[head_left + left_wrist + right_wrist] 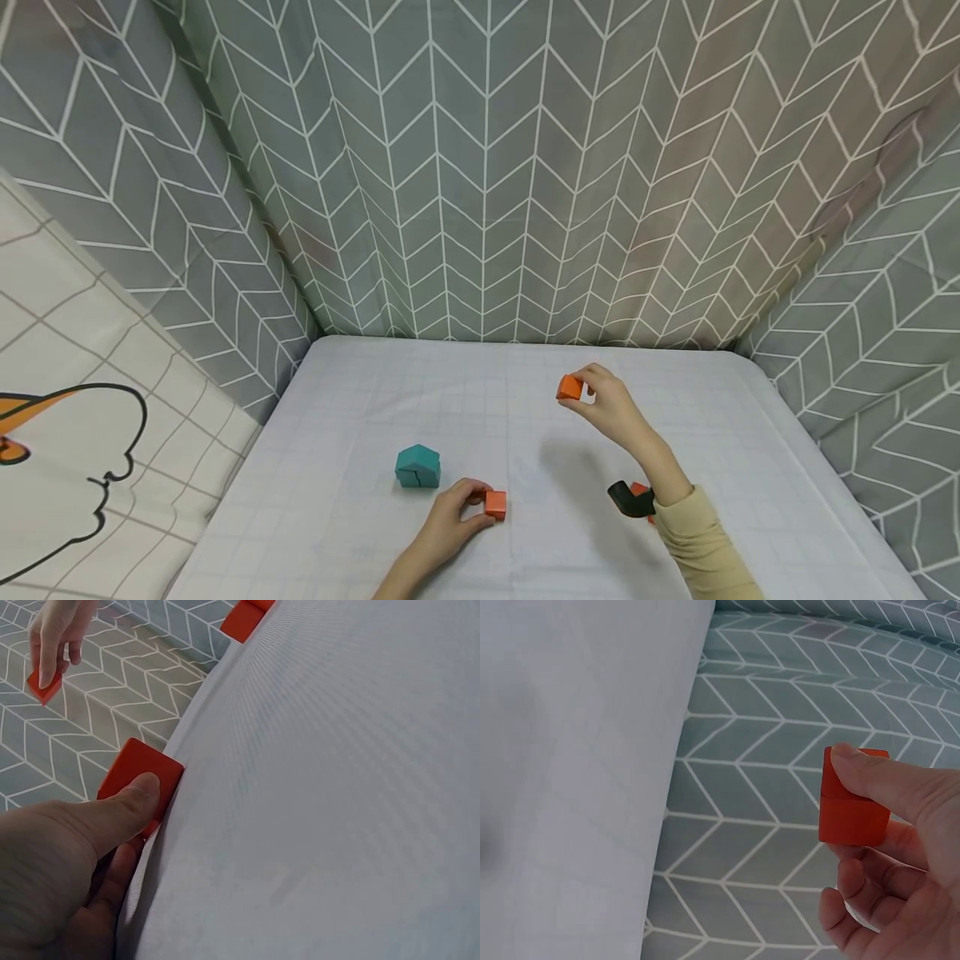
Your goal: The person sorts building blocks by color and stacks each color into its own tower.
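My left hand (pixel 450 521) pinches an orange-red block (pixel 496 505) that rests on the white-covered table; in the left wrist view the thumb lies across the face of this block (pixel 150 769). Raised above the table's far right part, my right hand (pixel 611 408) holds an orange block (pixel 569 387) between thumb and fingers. The right wrist view shows that block (pixel 853 817) with a slanted upper face, its other fingers curled below. To the left of my left hand stands a teal house-shaped block piece (pixel 417 467) with a dark crack-like line on its front.
More orange-red blocks (pixel 639 489) lie on the table under the right forearm, partly hidden by a black wrist-worn piece (pixel 630 500). Patterned grey curtains (pixel 487 167) surround the table (pixel 360 375) at the back and sides. A white printed cloth (pixel 75 483) hangs at left.
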